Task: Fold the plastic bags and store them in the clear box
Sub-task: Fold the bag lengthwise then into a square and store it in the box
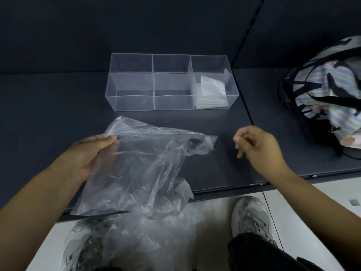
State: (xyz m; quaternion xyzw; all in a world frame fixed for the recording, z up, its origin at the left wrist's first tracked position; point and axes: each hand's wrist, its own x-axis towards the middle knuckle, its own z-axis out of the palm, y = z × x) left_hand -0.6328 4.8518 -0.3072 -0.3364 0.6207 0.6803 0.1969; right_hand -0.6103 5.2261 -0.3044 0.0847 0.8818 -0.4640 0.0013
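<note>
While left hand (91,153) pinches the bag (136,173) by its top-left edge, thumb on top, bag hangs over the shelf (58,106) edge; right hand (257,145) hovers beside it, fingers loosely curled, holding nothing. Box (134,102) sits behind, w/ folded bags (212,92) in right compartment

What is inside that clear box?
The right compartment of the clear box holds folded plastic bags; the other two show nothing. The bags overlap, so their number is hidden.
</note>
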